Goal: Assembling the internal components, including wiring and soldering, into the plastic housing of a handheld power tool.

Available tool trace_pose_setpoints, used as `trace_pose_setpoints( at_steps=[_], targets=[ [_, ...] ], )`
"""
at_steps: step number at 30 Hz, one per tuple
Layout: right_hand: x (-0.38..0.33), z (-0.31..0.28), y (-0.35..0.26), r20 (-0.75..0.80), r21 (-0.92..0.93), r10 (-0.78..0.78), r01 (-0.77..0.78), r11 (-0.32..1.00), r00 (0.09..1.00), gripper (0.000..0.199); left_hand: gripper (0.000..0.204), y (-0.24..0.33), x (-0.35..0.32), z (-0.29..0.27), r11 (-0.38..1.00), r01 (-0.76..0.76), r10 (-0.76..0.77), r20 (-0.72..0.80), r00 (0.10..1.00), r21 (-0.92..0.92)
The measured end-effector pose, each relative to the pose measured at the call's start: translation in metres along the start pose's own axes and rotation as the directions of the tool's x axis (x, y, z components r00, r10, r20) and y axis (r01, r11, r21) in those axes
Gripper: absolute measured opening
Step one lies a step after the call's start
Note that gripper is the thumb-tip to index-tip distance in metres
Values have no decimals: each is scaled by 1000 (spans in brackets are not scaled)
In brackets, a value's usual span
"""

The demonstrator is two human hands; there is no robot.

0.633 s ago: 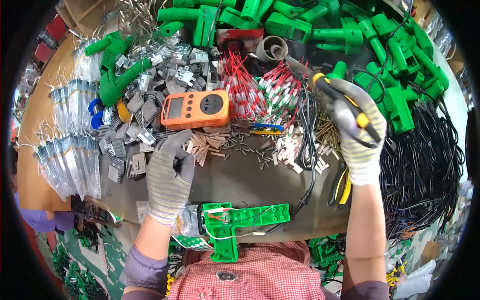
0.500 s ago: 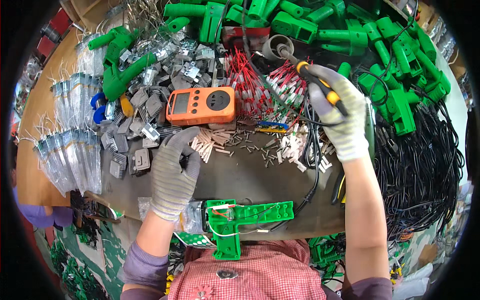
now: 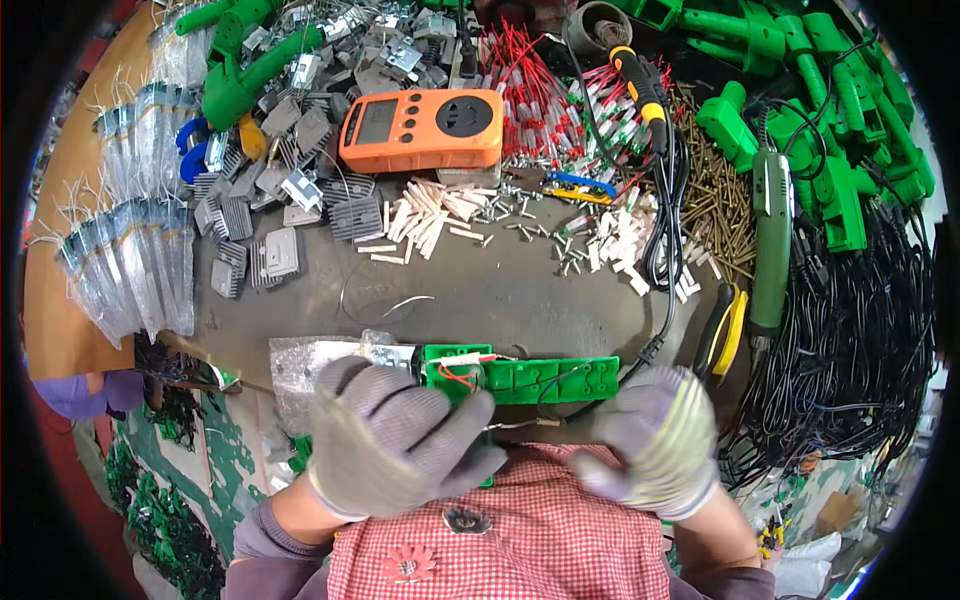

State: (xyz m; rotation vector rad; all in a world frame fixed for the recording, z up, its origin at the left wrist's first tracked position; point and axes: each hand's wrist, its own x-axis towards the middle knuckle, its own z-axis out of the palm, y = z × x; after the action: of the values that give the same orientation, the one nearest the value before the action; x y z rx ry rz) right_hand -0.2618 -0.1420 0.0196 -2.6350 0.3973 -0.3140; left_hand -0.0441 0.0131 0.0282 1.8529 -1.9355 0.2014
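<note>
Two gloved hands are low in the view, close to the person's chest, and both are at a long green plastic housing [image 3: 520,378] that lies across the near edge of the table [image 3: 500,290]. The left hand [image 3: 390,440], in a grey knit glove, covers the left end of the housing with its fingers curled over it; it seems to hold that end, but I cannot tell how tightly. The right hand [image 3: 650,440], in a grey glove with a yellowish tint, is at the right end of the housing, fingers bent downward; if it really grips the part is hidden. Red and white wires show inside the open left part of the housing.

Farther on the table lies an orange socket meter [image 3: 422,128] with a small screen and a round outlet. Right of it, a soldering iron [image 3: 640,90] with a yellow and black handle rests on a pile of red-tipped wires [image 3: 540,90], and its black cord runs down toward the housing. A green electric screwdriver [image 3: 772,235] lies at the right, near yellow-handled pliers [image 3: 725,335]. Grey metal heat sinks [image 3: 260,215] are heaped at the left, beside clear bags [image 3: 130,250] of small parts.
</note>
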Motion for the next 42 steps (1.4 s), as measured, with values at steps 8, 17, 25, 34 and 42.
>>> trace_pose_setpoints(
  at_steps=[8, 17, 25, 34, 42],
  targets=[
    [1, 20, -9, -166, -55, -173, 166, 985, 971, 37, 30, -12, -19, 13, 948, 30, -51, -58, 997, -318],
    [22, 14, -10, -204, -88, -149, 133, 987, 968, 27, 26, -16, -29, 22, 852, 77, -169, -131, 977, -519],
    [32, -22, -22, 70, 444, 219, -227, 867, 973, 20, 28, -20, -29, 27, 874, 27, -94, -113, 989, -484],
    [38, -19, -36, 156, 193, 232, -260, 946, 960, 28, 32, -20, -28, 35, 906, 1, -64, -134, 989, -424],
    [46, -12, -28, 99, 375, 97, -128, 918, 990, 23, 24, -16, -14, 25, 929, 45, -38, 25, 999, -369]
  ],
)
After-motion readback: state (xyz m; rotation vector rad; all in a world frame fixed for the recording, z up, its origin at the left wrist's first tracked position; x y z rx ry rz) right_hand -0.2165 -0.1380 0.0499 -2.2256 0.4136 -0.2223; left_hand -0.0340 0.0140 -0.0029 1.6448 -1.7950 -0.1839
